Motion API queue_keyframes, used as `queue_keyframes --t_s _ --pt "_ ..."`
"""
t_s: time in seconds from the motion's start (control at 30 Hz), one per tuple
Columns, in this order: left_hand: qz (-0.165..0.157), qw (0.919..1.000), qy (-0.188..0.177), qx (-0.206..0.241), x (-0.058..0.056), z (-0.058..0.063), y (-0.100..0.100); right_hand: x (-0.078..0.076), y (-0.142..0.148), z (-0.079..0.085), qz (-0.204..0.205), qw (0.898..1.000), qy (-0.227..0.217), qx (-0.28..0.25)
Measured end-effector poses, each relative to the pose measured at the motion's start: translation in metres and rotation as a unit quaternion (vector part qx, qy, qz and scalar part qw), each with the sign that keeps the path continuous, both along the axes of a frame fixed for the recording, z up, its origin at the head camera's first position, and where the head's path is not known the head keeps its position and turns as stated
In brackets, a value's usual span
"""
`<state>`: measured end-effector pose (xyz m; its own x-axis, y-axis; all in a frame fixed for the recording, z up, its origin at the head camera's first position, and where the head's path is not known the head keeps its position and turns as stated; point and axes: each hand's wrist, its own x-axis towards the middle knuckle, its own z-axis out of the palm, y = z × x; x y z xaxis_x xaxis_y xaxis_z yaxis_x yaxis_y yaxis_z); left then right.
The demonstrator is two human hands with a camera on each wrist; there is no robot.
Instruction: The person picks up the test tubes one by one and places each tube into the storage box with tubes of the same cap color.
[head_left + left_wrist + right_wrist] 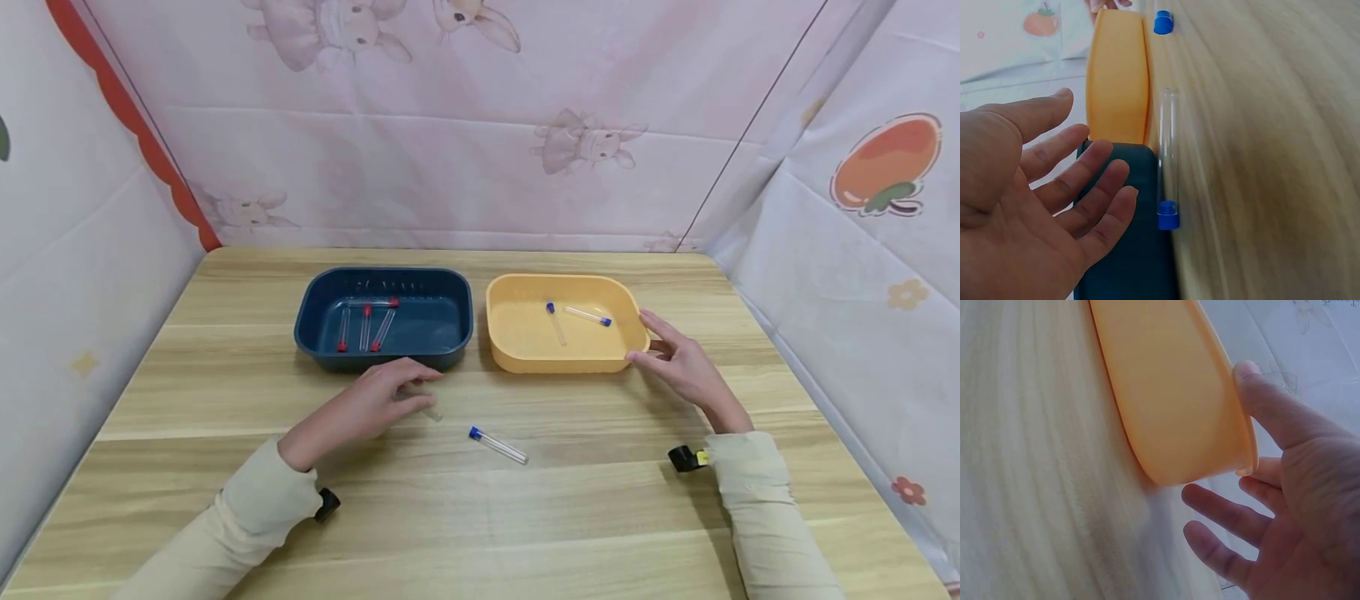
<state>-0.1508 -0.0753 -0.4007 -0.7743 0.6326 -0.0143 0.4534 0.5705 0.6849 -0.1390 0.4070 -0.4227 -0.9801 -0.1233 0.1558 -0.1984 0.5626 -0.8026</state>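
Observation:
My left hand [375, 400] hovers beside the near wall of the dark blue basin [459, 333], its fingers spread apart and holding nothing. Close to those fingers, a clear tube with a blue cap [1168, 215] lies on the table; in the head view the hand covers most of it. Another blue-capped tube [498, 446] lies farther right. At the right end of the yellow basin [562, 365], my right hand [682, 367] holds the corner, with the thumb on the rim and the index finger farther along the edge. Its other fingers [1222, 512] stand off the wall.
Several red-capped tubes [366, 329] lie inside the dark blue basin. Two blue-capped tubes [588, 317] lie in the yellow basin. Both basins stand side by side toward the back of the wooden table [570, 533], with printed cloth walls [450, 183] behind and at the sides.

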Motion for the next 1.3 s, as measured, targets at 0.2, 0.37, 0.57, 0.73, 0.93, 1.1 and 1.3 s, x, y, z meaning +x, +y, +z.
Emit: queue_keyframes --t_s 0.2,0.37,0.57,0.73,0.93,1.1,1.3 --pt "0.012 0.9994 0.017 -0.028 0.002 -0.003 -0.003 0.0 0.0 0.0 0.0 1.0 -0.001 0.0" --pt "0.01 0.999 0.026 -0.035 0.002 -0.005 -0.007 0.0 0.0 0.0 -0.001 1.0 -0.002 0.006" --pt "0.006 0.9988 0.033 -0.035 0.001 -0.01 -0.012 0.0 0.0 0.0 0.0 1.0 -0.002 -0.001" --pt "0.005 0.9978 0.046 -0.048 -0.001 -0.013 -0.014 0.0 0.001 -0.001 -0.001 1.0 -0.003 0.002" --pt "0.009 0.9967 0.04 -0.07 -0.003 -0.014 -0.016 0.0 0.001 0.0 -0.003 1.0 -0.004 0.009" --pt "0.011 0.996 0.04 -0.079 -0.003 -0.013 -0.016 -0.001 0.001 0.0 -0.002 1.0 -0.003 0.005" --pt "0.022 0.9955 0.032 -0.086 -0.002 -0.016 -0.017 -0.001 0.001 0.0 -0.005 1.0 -0.007 0.013"
